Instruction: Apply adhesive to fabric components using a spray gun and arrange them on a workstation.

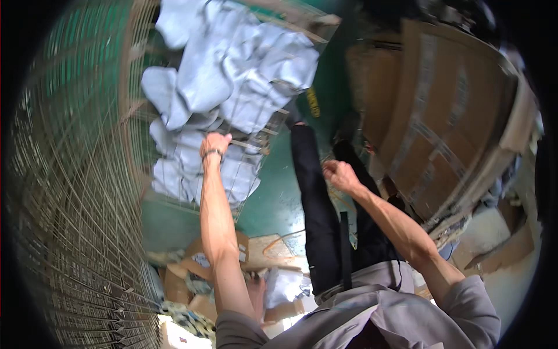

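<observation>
My left hand (215, 143) is closed in a fist at a rail of a wire cage (247, 145), and a dark band circles its wrist. Light blue-grey soft pieces (203, 81), like cut fabric or leather, are heaped in the cage on both sides of this hand. Their exact kind cannot be made out. In front of my dark trousers (314, 198), my right hand (342, 175) hangs with its fingers curled in, and nothing shows in it.
Tall wire mesh (75, 192) lines the left side. Large taped cardboard boxes (436, 116) stand at the right. Green floor (279, 186) shows between the cage and my legs. Behind me lie cardboard scraps (203, 256) and a clear plastic bag (285, 288).
</observation>
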A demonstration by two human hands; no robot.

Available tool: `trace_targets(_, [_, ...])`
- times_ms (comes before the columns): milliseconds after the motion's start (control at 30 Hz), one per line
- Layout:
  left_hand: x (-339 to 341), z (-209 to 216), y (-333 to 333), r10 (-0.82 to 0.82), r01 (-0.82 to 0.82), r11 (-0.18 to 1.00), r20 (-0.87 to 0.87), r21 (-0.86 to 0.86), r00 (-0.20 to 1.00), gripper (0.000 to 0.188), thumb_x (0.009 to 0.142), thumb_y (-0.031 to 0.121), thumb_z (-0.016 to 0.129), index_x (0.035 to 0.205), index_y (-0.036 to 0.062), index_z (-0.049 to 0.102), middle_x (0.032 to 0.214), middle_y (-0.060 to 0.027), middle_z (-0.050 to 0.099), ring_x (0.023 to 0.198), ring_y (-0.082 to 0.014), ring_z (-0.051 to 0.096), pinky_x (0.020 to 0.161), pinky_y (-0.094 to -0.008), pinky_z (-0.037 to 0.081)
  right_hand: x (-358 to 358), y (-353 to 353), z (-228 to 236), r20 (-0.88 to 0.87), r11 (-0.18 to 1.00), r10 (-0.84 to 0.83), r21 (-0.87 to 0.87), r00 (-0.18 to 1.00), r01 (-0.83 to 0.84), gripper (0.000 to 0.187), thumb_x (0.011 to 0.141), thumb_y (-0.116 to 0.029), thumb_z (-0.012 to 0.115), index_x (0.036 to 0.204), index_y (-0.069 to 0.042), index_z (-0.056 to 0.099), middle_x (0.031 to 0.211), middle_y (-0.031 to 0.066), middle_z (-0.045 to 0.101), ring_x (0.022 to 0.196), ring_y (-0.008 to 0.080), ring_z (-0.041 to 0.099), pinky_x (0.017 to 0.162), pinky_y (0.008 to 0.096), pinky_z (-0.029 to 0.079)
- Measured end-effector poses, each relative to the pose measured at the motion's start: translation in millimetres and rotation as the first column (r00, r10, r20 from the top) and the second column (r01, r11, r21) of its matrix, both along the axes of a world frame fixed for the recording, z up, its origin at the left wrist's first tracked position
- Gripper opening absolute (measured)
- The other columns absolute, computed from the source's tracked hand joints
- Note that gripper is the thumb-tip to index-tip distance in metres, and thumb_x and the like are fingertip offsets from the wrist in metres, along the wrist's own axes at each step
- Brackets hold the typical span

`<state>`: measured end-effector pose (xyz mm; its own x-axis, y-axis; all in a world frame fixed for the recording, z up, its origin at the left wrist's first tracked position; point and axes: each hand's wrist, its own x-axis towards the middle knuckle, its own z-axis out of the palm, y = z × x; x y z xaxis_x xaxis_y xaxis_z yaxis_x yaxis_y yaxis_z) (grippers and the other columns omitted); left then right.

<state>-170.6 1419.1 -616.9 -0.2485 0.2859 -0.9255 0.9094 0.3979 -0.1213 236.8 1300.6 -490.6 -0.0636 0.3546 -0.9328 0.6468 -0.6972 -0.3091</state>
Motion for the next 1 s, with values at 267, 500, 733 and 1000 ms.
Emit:
trace_targets(267, [185.9, 92.7, -28.7, 0.154, -0.350, 0.904, 0.579, 0.243, 0.801, 0.038, 0.089, 0.032, 0.074, 0.116, 0.0054, 0.073, 0.101, -0.0101, 0.075, 0.090, -0.0198, 0.069, 0.085, -0.0352, 0.055, 74.7, -26.7, 132.9, -0.043, 0.967, -0.224, 0.112, 0.974, 0.227, 0.044, 0.082, -0.023, 0.060, 0.120, -0.003, 0.070, 0.114, 0.0197, 0.072, 0.110, 0.0350, 0.068, 0.098, 0.0429, 0.053])
trace_targets(500, [487.6, 326.9, 3.2, 0.197, -0.544, 0.839, 0.920, 0.020, 0.337, 0.030, 0.097, 0.016, 0.069, 0.122, 0.0009, 0.067, 0.099, -0.0075, 0.071, 0.086, -0.0142, 0.068, 0.078, -0.0277, 0.057, 231.1, -48.4, 257.7, -0.263, 0.544, -0.762, 0.236, 0.591, 0.805, 0.039, 0.089, -0.023, 0.064, 0.120, 0.001, 0.068, 0.102, 0.0126, 0.075, 0.091, 0.0217, 0.072, 0.077, 0.0357, 0.058])
trace_targets(733, [764.7, 455.6, -32.7, 0.266, -0.417, 0.884, 0.961, -0.211, 0.078, 0.042, 0.096, 0.017, 0.070, 0.132, -0.0024, 0.058, 0.114, -0.0096, 0.066, 0.102, -0.0176, 0.066, 0.085, -0.0322, 0.057, 483.6, -124.7, 315.3, -0.615, -0.657, -0.629, 0.092, -0.476, 0.748, 0.028, 0.098, -0.028, 0.063, 0.109, -0.002, 0.065, 0.090, 0.0066, 0.070, 0.080, 0.0168, 0.069, 0.065, 0.0326, 0.059])
trace_targets(1000, [1016.5, 447.0, -51.7, 0.099, -0.418, 0.905, 0.913, 0.082, 0.395, 0.075, 0.079, 0.040, 0.084, 0.134, -0.0022, 0.055, 0.118, -0.0143, 0.064, 0.104, -0.0239, 0.062, 0.085, -0.0404, 0.055, 628.0, -167.4, 311.6, -0.524, -0.923, -0.329, 0.002, -0.786, 0.385, 0.046, 0.090, -0.030, 0.073, 0.119, 0.000, 0.055, 0.108, 0.0175, 0.064, 0.083, 0.0278, 0.068, 0.063, 0.0443, 0.062])
